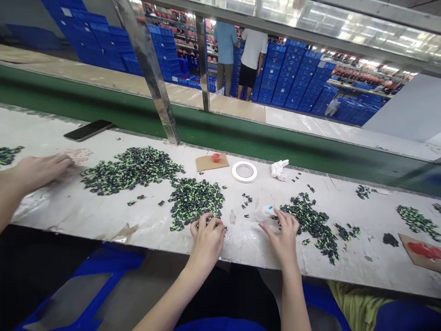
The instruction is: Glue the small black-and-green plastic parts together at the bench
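Note:
My left hand (207, 239) rests palm down at the near edge of a pile of small black and green parts (195, 201), its fingertips among the parts. My right hand (283, 235) lies flat on the white worktable (86, 211), fingers spread. It sits between a small clear plastic bottle (264, 213) lying on its side and another pile of black and green parts (312, 223). Whether either hand pinches a part is hidden by the fingers.
A larger heap of parts (129, 169) lies at left, where another person's hand (41, 170) works. A tape ring (244, 171), an orange cap on cardboard (215, 158), crumpled tissue (279, 169) and a phone (88, 130) lie farther back. A green conveyor belt (241, 138) runs behind. Two people stand by blue crates.

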Available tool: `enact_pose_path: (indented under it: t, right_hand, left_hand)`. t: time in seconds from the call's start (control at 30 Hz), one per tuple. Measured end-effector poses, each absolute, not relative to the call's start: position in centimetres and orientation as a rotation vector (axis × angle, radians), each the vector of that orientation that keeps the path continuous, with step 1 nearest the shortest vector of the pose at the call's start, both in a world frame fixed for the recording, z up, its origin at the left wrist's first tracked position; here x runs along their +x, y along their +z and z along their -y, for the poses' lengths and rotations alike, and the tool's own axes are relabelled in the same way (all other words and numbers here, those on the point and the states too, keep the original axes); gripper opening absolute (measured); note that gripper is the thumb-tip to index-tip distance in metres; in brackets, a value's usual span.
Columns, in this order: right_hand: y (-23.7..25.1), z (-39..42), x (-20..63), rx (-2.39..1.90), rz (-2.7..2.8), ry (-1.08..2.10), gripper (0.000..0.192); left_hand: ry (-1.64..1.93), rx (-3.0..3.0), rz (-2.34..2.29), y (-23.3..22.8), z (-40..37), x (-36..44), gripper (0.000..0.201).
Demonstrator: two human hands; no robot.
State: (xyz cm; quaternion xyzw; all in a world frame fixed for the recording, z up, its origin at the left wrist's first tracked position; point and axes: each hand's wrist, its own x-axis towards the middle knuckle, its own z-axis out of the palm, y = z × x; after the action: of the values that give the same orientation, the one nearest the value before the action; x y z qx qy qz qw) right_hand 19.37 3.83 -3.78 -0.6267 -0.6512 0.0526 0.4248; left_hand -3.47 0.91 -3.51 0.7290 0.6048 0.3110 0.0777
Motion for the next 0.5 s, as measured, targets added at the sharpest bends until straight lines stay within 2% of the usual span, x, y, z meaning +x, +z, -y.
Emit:
enact_pose_path:
  t: [0.13, 0.33, 0.5]
  right_hand:
    - [-4.3, -4.6, 17.7, -1.505, 1.593, 0.310, 0.038]
    - [-3.1, -3.3, 17.5, -1.449, 1.332, 0.821, 0.035]
    - [-2.7, -2.1, 17.8, -1.306, 1.093, 0.834, 0.032]
  left_hand:
    - [0.933, 2.142, -1.805, -3.1, -1.4, -2.6, 0.026]
    - [0.896, 2.013, -1.763, -2.9, -2.0, -1.3, 0.026]
    - [1.006, 1.914, -1.721, -3.9, -2.1, -1.2, 0.031]
